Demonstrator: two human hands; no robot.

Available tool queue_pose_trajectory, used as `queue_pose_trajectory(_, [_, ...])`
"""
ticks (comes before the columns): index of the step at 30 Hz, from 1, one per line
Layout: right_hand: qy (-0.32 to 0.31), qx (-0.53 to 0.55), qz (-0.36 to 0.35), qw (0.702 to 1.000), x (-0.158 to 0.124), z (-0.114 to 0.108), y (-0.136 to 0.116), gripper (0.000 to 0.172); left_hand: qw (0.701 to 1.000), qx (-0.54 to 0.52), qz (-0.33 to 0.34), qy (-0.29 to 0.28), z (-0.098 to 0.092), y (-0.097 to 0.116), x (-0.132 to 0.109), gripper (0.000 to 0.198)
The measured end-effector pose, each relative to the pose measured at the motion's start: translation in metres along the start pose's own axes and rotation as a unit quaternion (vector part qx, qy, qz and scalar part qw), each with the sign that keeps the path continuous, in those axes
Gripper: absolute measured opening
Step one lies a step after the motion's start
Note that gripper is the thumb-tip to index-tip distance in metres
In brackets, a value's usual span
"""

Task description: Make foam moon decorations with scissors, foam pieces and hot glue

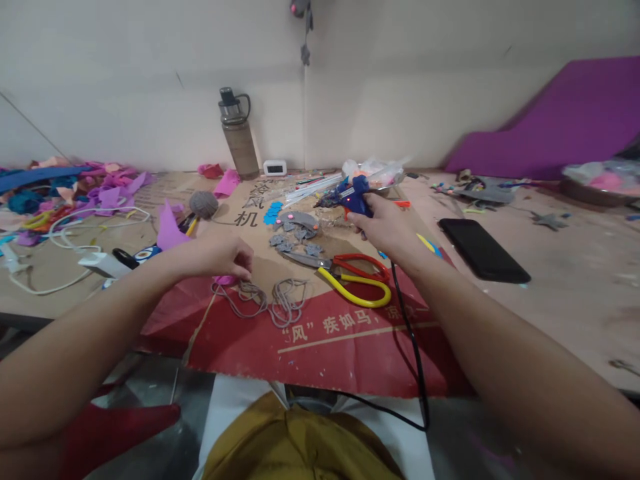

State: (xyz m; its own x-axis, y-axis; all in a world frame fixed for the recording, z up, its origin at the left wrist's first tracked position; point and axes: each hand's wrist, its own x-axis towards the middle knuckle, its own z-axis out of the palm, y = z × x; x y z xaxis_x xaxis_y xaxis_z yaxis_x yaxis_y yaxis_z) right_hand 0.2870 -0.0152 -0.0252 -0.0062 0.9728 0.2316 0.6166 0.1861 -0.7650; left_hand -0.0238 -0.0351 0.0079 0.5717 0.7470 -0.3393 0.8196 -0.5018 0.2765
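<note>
My right hand (383,223) is wrapped round the handle of a blue hot glue gun (350,195) whose nozzle points left; its black cord (413,353) trails back toward me. My left hand (225,257) is curled with fingers pinched over a small pink piece (223,280) next to loops of grey yarn (265,299) on the cardboard sheet (325,347). Grey felt shapes (295,233) and a blue felt piece (273,212) lie between the hands. Scissors (350,277) with yellow and red handles rest just below my right hand.
A black phone (483,250) lies to the right. A water bottle (239,133) and small white clock (275,167) stand by the wall. A grey yarn ball (203,203), purple felt (169,230), coloured scraps (70,190) and white cables (75,230) crowd the left. Purple foam sheet (565,120) leans far right.
</note>
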Motion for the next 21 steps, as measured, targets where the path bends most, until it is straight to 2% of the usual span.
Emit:
queue_pose_trajectory(3, [-0.003, -0.022, -0.021, 1.0, 0.001, 0.009, 0.005, 0.035, 1.0, -0.003, -0.002, -0.003, -0.002, 0.002, -0.004, 0.014])
queue_pose_trajectory(5, [-0.012, -0.043, -0.028, 0.999, 0.0, 0.013, 0.006, 0.033, 1.0, 0.009, -0.012, -0.003, -0.003, 0.004, -0.007, 0.011])
queue_pose_trajectory(12, [-0.01, -0.081, -0.035, 0.996, -0.001, 0.015, 0.006, 0.031, 0.999, 0.021, 0.007, -0.023, -0.004, -0.001, -0.011, 0.013])
queue_pose_trajectory(15, [-0.017, -0.09, -0.033, 0.995, 0.0, 0.015, 0.008, 0.033, 0.999, 0.037, 0.023, 0.025, -0.011, -0.002, -0.009, 0.015])
queue_pose_trajectory(18, [-0.02, -0.1, -0.031, 0.994, 0.001, 0.015, 0.008, 0.034, 0.996, 0.001, 0.048, 0.079, -0.021, -0.003, -0.006, 0.02])
queue_pose_trajectory(21, [-0.023, -0.11, -0.024, 0.993, 0.002, 0.014, 0.009, 0.032, 0.994, -0.06, 0.029, 0.09, -0.028, -0.003, -0.003, 0.025])
